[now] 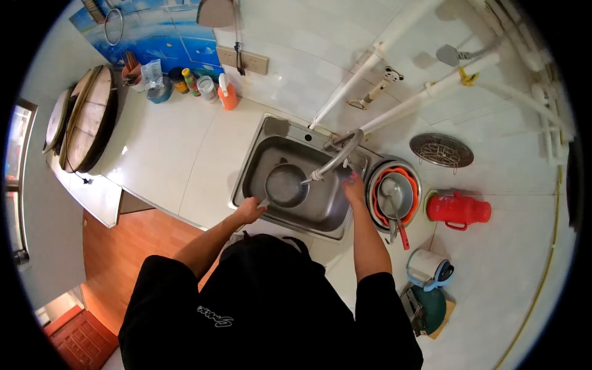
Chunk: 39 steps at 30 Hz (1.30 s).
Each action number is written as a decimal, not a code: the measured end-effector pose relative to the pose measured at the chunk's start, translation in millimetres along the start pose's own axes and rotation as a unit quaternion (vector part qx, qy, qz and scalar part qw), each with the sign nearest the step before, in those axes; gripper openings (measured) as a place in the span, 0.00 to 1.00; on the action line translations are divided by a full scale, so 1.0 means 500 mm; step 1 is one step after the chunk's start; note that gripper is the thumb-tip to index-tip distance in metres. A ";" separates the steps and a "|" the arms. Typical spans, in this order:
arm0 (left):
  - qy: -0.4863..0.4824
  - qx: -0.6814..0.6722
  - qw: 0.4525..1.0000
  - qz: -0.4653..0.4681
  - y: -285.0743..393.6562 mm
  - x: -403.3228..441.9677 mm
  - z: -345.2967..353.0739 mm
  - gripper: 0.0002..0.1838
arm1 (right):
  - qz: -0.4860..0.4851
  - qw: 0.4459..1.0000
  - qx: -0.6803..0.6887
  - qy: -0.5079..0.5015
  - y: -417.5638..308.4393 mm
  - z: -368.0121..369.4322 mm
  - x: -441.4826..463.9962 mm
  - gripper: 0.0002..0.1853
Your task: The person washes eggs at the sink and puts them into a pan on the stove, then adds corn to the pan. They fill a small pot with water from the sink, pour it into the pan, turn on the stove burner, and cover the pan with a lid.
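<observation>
In the head view, my left hand [249, 211] is closed around the short handle of a round metal pan [287, 185]. The pan sits in the left part of a steel sink [345, 216]. From the curved faucet [338, 159], water runs down into the pan. My right hand [354, 187] is raised at the sink's right rim, just below a small white lever [346, 163] by the faucet. Its fingers reach toward that lever and seem to hold nothing; whether they touch it I cannot tell.
Right of the sink, stacked basins [374, 206] hold a ladle [394, 206] with a red handle. A red thermos [459, 209] stands farther right. On the left counter are an orange spray bottle [227, 95], several jars and large round wooden lids [89, 123].
</observation>
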<state>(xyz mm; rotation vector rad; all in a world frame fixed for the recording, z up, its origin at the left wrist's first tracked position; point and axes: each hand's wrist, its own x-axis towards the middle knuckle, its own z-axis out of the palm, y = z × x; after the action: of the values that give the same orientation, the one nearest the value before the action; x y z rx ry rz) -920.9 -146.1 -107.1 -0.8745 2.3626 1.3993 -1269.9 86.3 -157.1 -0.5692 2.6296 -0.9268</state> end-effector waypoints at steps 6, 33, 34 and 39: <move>0.005 -0.017 1.000 0.021 -0.022 0.003 0.006 0.20 | 0.108 0.991 0.035 -0.066 -0.096 -0.034 0.024 0.38; -0.001 -0.033 0.999 0.001 0.006 -0.011 -0.006 0.17 | 0.071 0.968 0.201 -0.134 0.027 0.048 0.124 0.39; 0.000 -0.029 1.000 0.011 0.001 -0.008 -0.002 0.17 | 0.072 0.968 0.200 -0.135 0.029 0.046 0.129 0.39; -0.005 -0.044 0.999 0.030 0.009 -0.010 -0.008 0.19 | 0.190 0.950 0.231 -0.086 0.024 0.052 0.137 0.33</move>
<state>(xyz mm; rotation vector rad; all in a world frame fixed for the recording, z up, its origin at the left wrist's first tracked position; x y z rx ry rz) -919.4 -145.9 -99.3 -0.8226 2.3541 1.5367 -1322.9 49.8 -194.0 -0.0221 2.1466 -1.2370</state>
